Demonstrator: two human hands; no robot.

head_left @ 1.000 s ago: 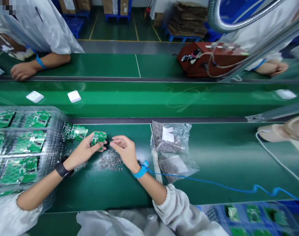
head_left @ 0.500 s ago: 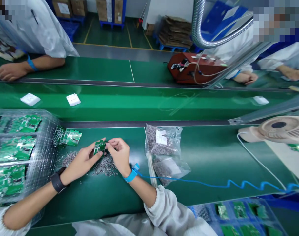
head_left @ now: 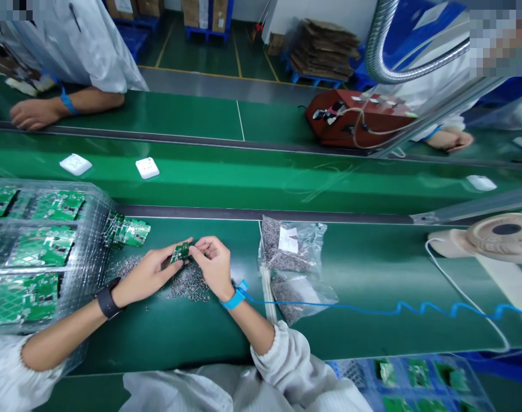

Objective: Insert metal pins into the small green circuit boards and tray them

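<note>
A small green circuit board (head_left: 181, 252) is held between the thumb and fingers of my left hand (head_left: 151, 269). My right hand (head_left: 213, 264) is closed in a pinch, with thumb and forefinger at the board's right edge. Whatever sits between those fingertips is too small to make out. Below both hands, a loose pile of small metal parts (head_left: 189, 284) is spread on the green bench. Another small heap of such parts (head_left: 129, 266) lies left of it, partly behind my left hand. Beyond that, several green boards (head_left: 134, 232) lie together beside the tray.
A clear plastic tray (head_left: 98, 213) of circuit boards stands at left. Two bags of small parts (head_left: 287, 243) lie right of my hands. A blue coiled cord (head_left: 351, 307) runs right from my wrist strap. A fan (head_left: 501, 234) stands at far right; white pieces (head_left: 147, 168) sit on the green belt.
The view has swung slightly, so most things appear farther right. The board in my left hand looks more tilted, and my right fingertips stay at its edge.
</note>
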